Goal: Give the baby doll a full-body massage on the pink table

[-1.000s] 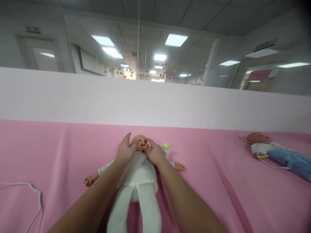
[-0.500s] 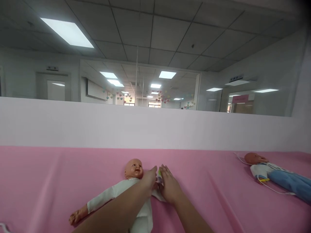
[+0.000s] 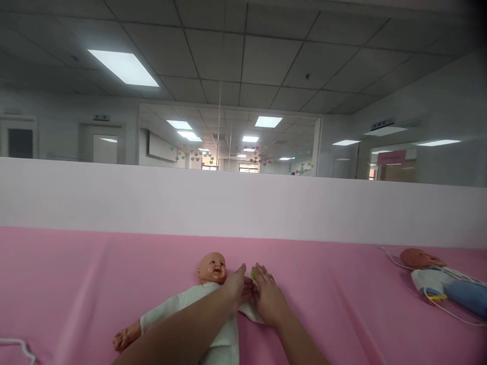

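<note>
A baby doll (image 3: 213, 268) in a white long-sleeved outfit lies face up on a pink sheet, its head toward the wall. My left forearm crosses its chest. My left hand (image 3: 235, 288) is closed around the end of the doll's arm on the right, thumb up. Close beside it, my right hand (image 3: 268, 295) presses against the same arm end, fingers close together over a small yellow-green tag (image 3: 252, 275). Only an edge of the tag shows; the rest is hidden by my fingers. The white sleeve (image 3: 249, 312) hangs below my hands.
The pink sheet (image 3: 95, 284) covers the surface up to a white low wall (image 3: 243, 203) with a window above. At far right lies a second doll (image 3: 420, 259) in blue and white, with a white cord around it. Another white cord (image 3: 19, 343) is at lower left.
My hands have drawn closer together around the doll's arm end. The tag's white printed part, visible before, is now covered. The view has shifted slightly left and up.
</note>
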Tool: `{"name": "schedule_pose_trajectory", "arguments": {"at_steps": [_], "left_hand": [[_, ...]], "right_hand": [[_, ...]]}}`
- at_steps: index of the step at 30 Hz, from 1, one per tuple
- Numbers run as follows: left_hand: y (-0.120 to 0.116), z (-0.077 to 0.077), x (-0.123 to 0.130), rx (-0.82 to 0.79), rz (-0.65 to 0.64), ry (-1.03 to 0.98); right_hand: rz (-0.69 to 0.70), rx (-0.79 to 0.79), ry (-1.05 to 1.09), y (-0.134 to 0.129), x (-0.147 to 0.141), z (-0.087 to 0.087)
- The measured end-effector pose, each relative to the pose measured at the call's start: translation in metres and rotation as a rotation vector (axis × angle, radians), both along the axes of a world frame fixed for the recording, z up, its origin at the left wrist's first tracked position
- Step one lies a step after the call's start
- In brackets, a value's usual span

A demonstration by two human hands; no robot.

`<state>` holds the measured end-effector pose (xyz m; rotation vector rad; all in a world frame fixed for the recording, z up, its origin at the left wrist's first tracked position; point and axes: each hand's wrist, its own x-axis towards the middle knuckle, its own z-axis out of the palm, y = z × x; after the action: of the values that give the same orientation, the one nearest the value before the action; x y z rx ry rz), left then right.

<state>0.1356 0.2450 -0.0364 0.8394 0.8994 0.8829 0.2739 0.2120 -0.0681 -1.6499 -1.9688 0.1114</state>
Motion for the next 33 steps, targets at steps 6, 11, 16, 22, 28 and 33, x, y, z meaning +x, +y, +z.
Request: {"name": "schedule_pose_trajectory", "arguments": {"at_steps": [6, 11, 16, 22, 28, 33], "left_hand": [[-0.043, 0.034, -0.072, -0.021, 0.154, -0.070], [-0.071, 0.035, -0.124, 0.031, 0.174, -0.338], [-0.096, 0.035, -0.143, -0.048, 0.298, -0.538], [-0.104, 0.027, -0.131, -0.120, 0.318, -0.567], [-0.090, 0.027, -0.144, -0.055, 0.282, -0.470], [-0.080, 0.028, -0.158, -0.024, 0.310, -0.428]], "right_hand": [[0.034, 0.053, -0.046, -0.018, -0.027, 0.020], [0.424, 0.137, -0.053, -0.056, -0.107, 0.031], [0.701, 0.126, -0.139, -0.070, -0.158, 0.015], [0.620, 0.080, -0.156, -0.088, -0.143, 0.031], [0.541, -0.063, -0.232, -0.094, -0.130, 0.045], [0.641, -0.085, -0.214, -0.106, -0.136, 0.044]]}}
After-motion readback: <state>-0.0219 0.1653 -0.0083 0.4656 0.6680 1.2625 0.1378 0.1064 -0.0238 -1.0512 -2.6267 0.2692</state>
